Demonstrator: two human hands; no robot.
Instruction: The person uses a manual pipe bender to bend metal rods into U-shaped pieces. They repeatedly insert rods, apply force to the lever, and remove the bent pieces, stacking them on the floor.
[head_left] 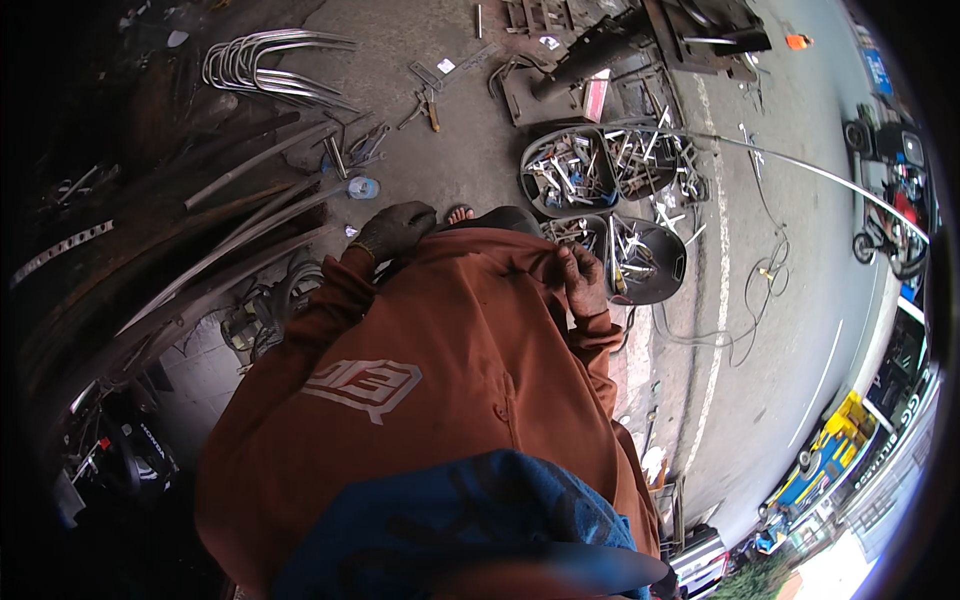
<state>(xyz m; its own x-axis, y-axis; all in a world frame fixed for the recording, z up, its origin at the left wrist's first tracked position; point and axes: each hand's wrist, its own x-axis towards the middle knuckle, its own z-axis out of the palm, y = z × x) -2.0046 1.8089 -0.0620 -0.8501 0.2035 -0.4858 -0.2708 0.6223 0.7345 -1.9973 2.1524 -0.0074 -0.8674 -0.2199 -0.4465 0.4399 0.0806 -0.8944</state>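
My left hand (398,230), in a dark work glove, rests at the left edge of my brown long-sleeved shirt (450,330), near my lap. Its fingers look curled, but whether anything is in them is hidden. Bare and dirty, my right hand (583,282) is closed at the shirt's right edge, with thumb and fingers pinching the cloth. Just beyond it stand black tubs (672,262) holding several metal hand tools (565,172), spanners among them. Below my chin hangs a blue cloth (470,530).
Bent shiny tubes (270,65) and long metal bars (230,240) lie to the left. Pliers (432,112) and a plastic bottle (363,188) are on the ground ahead. A heavy metal stand (600,50) rises beyond the tubs. Rightward, a cable (770,275) lies by the road.
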